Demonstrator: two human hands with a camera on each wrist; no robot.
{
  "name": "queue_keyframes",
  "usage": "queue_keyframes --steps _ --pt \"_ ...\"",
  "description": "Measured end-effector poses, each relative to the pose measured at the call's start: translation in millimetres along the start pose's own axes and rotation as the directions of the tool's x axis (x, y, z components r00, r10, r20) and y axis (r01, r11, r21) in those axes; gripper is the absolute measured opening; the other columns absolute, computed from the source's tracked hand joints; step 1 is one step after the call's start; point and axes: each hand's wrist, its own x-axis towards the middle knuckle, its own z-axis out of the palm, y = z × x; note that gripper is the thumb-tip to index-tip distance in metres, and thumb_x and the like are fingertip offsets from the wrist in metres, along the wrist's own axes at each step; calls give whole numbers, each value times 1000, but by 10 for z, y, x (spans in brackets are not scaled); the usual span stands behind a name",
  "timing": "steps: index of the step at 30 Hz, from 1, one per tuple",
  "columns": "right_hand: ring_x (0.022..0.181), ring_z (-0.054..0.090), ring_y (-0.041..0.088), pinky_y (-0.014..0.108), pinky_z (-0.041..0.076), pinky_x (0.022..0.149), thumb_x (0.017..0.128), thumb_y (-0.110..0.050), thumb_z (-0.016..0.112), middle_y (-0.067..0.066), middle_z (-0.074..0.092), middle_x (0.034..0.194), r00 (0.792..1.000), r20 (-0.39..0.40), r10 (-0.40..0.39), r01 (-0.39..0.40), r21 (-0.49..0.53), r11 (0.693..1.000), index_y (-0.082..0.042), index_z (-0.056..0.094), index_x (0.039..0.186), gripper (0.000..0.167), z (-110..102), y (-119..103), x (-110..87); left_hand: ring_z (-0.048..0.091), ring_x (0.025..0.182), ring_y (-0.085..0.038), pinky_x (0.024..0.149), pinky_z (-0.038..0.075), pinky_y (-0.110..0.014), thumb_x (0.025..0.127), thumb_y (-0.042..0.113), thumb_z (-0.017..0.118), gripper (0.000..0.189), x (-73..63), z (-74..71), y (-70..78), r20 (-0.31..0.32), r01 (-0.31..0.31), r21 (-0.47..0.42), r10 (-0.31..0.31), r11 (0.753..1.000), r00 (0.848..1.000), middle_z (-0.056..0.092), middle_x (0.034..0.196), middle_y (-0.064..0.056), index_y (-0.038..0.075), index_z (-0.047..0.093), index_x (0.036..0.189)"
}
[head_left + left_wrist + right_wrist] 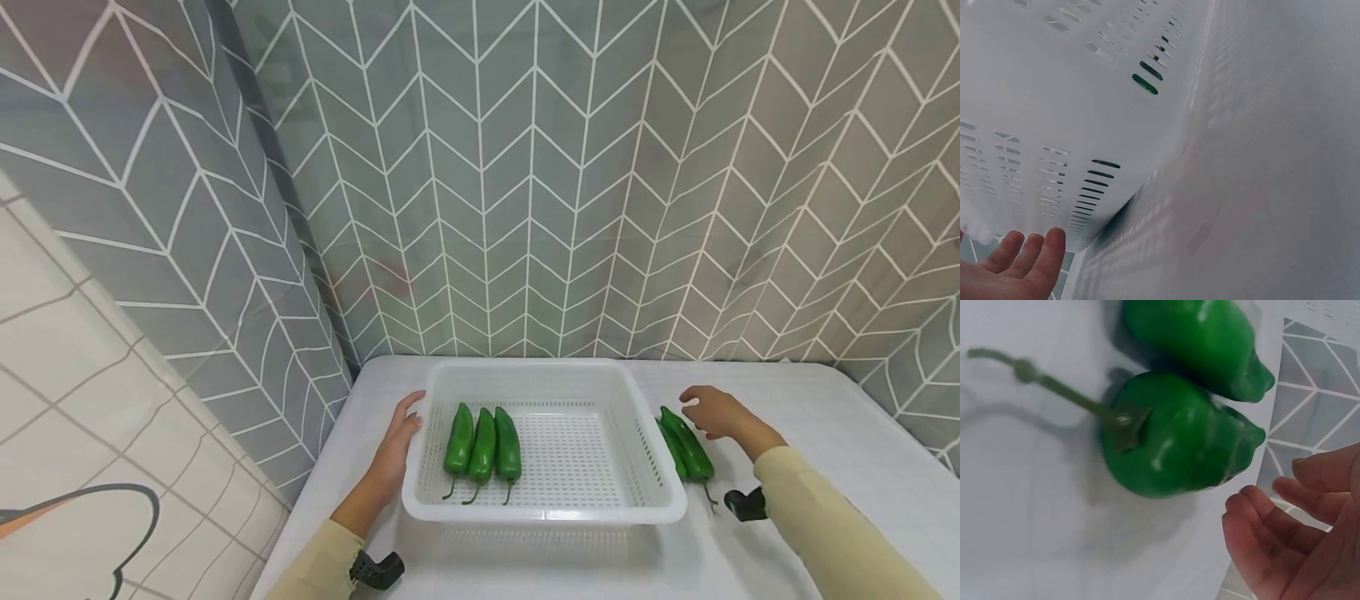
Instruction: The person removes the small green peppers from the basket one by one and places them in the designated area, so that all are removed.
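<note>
A white perforated plastic basket (543,514) stands on the table with three green peppers (482,446) side by side in its left half, stems toward the near side. My left hand (395,450) rests at the basket's left side; in the left wrist view its fingers (1052,256) lie by the slotted wall. Right of the basket, two more green peppers (688,446) lie on the table, one partly hidden behind the basket's rim. Beside their far ends hovers my right hand (722,414), its fingers loosely bent. The right wrist view shows a gap between that hand and the nearer pepper (1166,434).
A white cloth covers the table (810,417). Behind it and to the left hangs a grey curtain (510,208) with white chevron lines. A dark wrist device (746,505) sits on the right forearm, near the pepper stems.
</note>
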Motion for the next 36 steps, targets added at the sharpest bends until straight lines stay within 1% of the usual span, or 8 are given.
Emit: queue_keyframes --steps 3,8,12,20,23,28,33,36 --pt "91 66 41 42 61 70 99 -7 49 39 59 112 999 -30 -36 35 -13 999 22 47 127 41 -33 -54 8 41 141 -39 106 46 -44 111 26 25 46 9 -1 15 -3 -3 8 3 1000 1000 35 158 -14 24 21 157" --pt "92 67 43 44 60 70 99 -8 51 41 59 115 995 -56 -82 81 -31 996 22 49 127 41 -82 -166 1 42 142 -37 106 46 -43 111 26 25 46 24 -3 21 -3 4 15 -4 1000 1000 36 158 -13 26 21 157" --pt "92 68 44 46 60 71 100 -9 52 41 60 115 992 -59 -110 109 -17 994 21 49 128 41 -88 -209 1 41 142 -36 107 45 -44 111 27 25 46 20 2 22 -3 8 26 -8 1000 1000 36 158 -12 27 21 157" --pt "92 68 43 47 60 72 100 -11 56 38 63 113 985 -87 -148 149 6 989 20 51 127 42 -97 -268 20 40 142 -38 109 42 -48 111 27 26 47 19 4 4 -5 5 17 -4 1000 1000 36 158 -13 26 22 157" --pt "91 69 43 47 60 72 99 -12 57 36 64 111 981 -100 -169 172 23 985 19 52 127 42 -108 -313 10 41 141 -39 108 43 -48 110 27 27 47 24 0 -13 -7 8 12 -8 1000 1000 37 158 -14 26 23 157" --pt "90 69 41 45 60 71 100 -13 58 34 65 111 967 -130 -219 225 35 974 17 54 127 40 -131 -391 -7 42 141 -39 107 44 -46 110 27 27 47 31 -8 -25 -5 3 15 -3 1000 1000 37 157 -13 26 23 157" --pt "88 69 38 47 60 73 101 -14 58 35 64 114 957 -148 -251 260 49 964 16 54 128 41 -155 -464 -21 40 142 -39 109 42 -48 110 26 26 47 29 -6 -30 -9 9 15 -9 1000 1000 36 157 -13 26 22 157" --pt "90 70 39 48 60 75 101 -14 57 36 63 116 951 -156 -266 277 59 959 16 54 129 41 -167 -506 -22 40 142 -39 110 41 -50 110 25 26 47 28 -2 -35 -15 17 4 -17 1000 1000 36 157 -14 26 23 157"
